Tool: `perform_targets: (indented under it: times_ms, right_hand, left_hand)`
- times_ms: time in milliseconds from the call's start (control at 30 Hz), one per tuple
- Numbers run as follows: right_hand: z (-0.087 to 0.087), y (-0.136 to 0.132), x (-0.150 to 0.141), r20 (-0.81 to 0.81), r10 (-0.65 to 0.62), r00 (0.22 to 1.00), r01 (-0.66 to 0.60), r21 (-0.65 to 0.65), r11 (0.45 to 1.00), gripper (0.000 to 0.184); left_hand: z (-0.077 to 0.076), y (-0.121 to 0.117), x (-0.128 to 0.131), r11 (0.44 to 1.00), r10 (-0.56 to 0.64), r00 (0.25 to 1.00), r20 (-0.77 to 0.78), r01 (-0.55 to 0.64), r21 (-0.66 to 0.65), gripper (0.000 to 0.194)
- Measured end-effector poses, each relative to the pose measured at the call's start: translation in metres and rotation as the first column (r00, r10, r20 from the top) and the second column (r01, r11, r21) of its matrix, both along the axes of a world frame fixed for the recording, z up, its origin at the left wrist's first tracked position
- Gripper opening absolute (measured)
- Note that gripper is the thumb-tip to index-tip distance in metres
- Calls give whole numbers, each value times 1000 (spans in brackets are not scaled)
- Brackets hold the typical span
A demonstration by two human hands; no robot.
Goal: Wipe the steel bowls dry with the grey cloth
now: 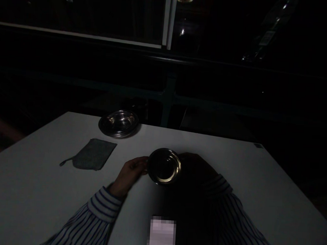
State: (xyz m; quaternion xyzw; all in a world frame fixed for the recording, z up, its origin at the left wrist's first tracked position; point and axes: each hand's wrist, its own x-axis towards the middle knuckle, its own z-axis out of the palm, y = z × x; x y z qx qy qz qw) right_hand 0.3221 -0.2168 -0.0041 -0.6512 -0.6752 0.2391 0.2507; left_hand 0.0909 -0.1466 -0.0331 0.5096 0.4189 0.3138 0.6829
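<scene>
A small round metal bowl [163, 167] is in front of me near the middle of the white table [259, 186], its shiny inside turned toward me. My left hand [135, 172] grips its left rim, thumb and fingers closed on the edge. At the right rim is my right hand [198, 165], curled against the bowl; deep shadow hides most of its fingers. Whether the bowl touches the tabletop, I cannot tell. To the left of my left hand lies a grey-green cloth [96, 155] with a hanging loop, flat on the table.
A stack of wider metal bowls [119, 124] stands at the table's far left edge. Beyond the table it is very dark, with a pale-framed window [166, 20] and a clear plastic bottle [269, 33] at the upper right. A blurred pinkish patch [161, 235] covers the bottom middle.
</scene>
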Motion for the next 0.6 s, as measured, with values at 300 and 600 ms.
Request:
perform_targets:
  times_ms: [300, 600]
  right_hand:
    - [0, 2, 2, 122, 74, 990, -72, -15, 997, 33]
    - [-5, -1, 10, -19, -53, 998, 51, -81, 995, 38]
  left_hand:
    - [0, -2, 0, 999, -29, 998, -59, 27, -37, 42]
    - [-5, -2, 1, 999, -5, 999, 50, 7, -36, 44]
